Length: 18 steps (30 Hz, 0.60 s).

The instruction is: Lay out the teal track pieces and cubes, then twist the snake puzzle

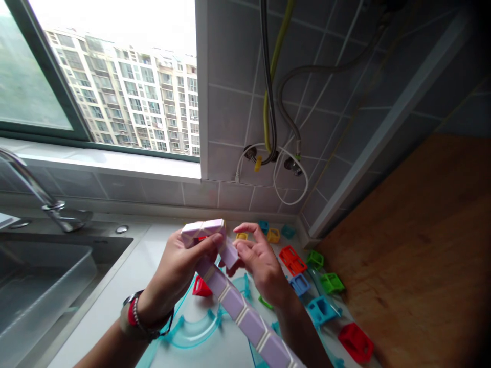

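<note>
Fingers of both raised hands around lilac snake puzzle.

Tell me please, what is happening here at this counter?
A person holds a purple-and-white segmented twist puzzle in both hands above a white counter. The left hand grips its bent upper end; the right hand pinches a segment beside it. Below lie clear teal curved track pieces and small coloured plastic blocks. A sink is at the left.
</note>
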Tool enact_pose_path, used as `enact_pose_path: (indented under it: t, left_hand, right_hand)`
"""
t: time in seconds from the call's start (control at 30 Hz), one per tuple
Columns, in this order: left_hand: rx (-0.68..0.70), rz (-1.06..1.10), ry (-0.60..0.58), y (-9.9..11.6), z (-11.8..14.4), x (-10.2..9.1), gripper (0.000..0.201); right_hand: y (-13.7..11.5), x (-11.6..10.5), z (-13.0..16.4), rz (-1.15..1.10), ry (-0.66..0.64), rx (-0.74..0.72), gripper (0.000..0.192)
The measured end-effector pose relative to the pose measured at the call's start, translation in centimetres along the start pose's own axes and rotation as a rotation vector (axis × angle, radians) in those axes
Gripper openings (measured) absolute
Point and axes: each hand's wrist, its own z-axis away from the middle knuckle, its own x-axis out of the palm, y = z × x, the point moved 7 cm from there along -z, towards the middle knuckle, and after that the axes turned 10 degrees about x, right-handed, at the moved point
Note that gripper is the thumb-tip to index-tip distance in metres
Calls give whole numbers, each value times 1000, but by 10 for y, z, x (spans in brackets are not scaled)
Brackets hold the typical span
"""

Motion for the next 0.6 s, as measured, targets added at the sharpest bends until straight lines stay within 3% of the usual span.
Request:
enact_pose_path:
  t: [0.13, 0.27, 0.33, 0.6]
  left_hand:
    - [-22, 59, 13, 0, -3, 0, 25]
    - [-42, 86, -18, -1, -3, 3, 26]
    - [-37, 89, -8, -1, -2, 2, 26]
    - [-51, 68, 69, -7, -3, -5, 30]
  right_hand:
    - [-19, 5, 11, 560, 176, -361, 37]
    - [-25, 6, 20, 745, 300, -542, 33]
    - [-24, 7, 19, 734, 317, -552, 33]
    - [1, 1, 4, 440, 387, -368, 35]
